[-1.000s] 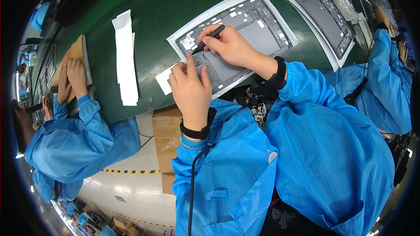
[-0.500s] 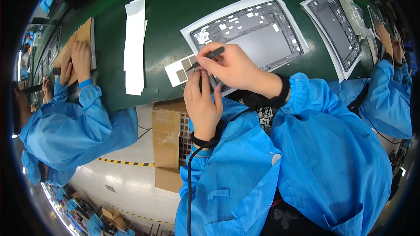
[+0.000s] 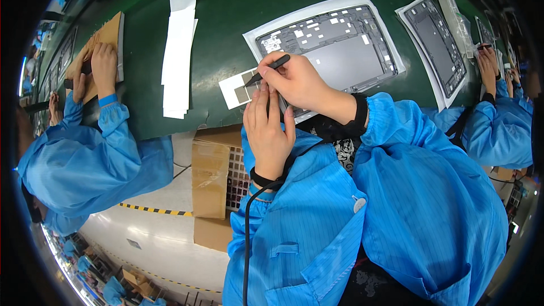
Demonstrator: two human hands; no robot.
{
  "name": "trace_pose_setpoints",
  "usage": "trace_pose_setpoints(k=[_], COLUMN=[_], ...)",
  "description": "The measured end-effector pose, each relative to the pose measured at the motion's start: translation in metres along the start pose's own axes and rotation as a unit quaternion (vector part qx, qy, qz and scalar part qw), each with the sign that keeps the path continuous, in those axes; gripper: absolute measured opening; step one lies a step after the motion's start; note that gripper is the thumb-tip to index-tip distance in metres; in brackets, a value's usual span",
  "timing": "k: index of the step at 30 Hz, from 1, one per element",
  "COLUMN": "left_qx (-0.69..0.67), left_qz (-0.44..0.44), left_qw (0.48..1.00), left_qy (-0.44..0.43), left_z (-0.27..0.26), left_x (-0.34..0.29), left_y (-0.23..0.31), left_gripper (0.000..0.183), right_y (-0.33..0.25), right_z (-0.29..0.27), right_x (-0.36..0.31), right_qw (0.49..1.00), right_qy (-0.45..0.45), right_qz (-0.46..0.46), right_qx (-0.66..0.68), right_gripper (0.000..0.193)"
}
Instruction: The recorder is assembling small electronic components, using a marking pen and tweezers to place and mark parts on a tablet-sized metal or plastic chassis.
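My right hand (image 3: 297,82) is closed round black tweezers (image 3: 277,62), with the fine tip down on a small white sheet (image 3: 229,92). Grey-brown square patches (image 3: 242,96) lie on that sheet, and the tip is at one of them. My left hand (image 3: 268,136) rests with its fingers stretched out, fingertips at the sheet's near right edge. Just beyond my hands is a grey tablet-like housing (image 3: 345,62) with many small white pieces, lying on white backing (image 3: 369,1). My right hand covers its near left part.
White paper strips (image 3: 178,62) lie on the green table (image 3: 221,17) to the left. A second housing (image 3: 436,39) sits at the right. People in blue work at both sides; one handles a brown board (image 3: 118,28). A cardboard box (image 3: 209,175) stands below the table edge.
The whole view has shifted slightly, and the table things sit a little further right in it. Both hands keep nearly the same places at the sheet, the tweezers still in my right.
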State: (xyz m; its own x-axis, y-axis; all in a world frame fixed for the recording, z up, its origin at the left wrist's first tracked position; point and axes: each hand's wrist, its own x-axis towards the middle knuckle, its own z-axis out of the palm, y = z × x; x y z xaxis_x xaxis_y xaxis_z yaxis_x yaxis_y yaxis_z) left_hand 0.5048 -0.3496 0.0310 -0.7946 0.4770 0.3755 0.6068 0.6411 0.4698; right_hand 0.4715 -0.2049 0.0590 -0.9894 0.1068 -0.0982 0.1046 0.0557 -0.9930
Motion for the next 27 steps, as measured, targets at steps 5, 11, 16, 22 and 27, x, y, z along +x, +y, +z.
trace_pose_setpoints(k=[5, 11, 16, 22, 27], left_qx=[0.006, 0.003, -0.006, 0.005, 0.004], left_qz=[0.001, 0.001, 0.005, -0.006, 0.001], left_qw=[1.0, 1.0, 1.0, 1.0, 1.0], left_qy=[0.003, 0.001, 0.007, 0.0, 0.002], left_z=[0.0, 0.001, 0.002, 0.002, 0.003], left_x=[0.0, -0.001, 0.001, -0.002, -0.001], left_y=[0.0, -0.001, 0.0, 0.001, 0.0], left_gripper=[0.041, 0.041, 0.04, 0.04, 0.041], right_y=[0.003, 0.008, 0.003, -0.002, 0.006], right_z=[0.001, 0.006, -0.003, 0.0, 0.005], right_x=[0.001, 0.005, 0.002, -0.002, 0.0], right_qw=[0.999, 0.996, 0.999, 0.999, 0.995], right_qy=[-0.004, 0.01, 0.002, -0.017, 0.045], right_qz=[0.007, -0.06, 0.005, -0.018, -0.058], right_qx=[0.035, 0.058, 0.054, -0.026, 0.062], right_gripper=[0.013, 0.018, 0.014, 0.018, 0.019])
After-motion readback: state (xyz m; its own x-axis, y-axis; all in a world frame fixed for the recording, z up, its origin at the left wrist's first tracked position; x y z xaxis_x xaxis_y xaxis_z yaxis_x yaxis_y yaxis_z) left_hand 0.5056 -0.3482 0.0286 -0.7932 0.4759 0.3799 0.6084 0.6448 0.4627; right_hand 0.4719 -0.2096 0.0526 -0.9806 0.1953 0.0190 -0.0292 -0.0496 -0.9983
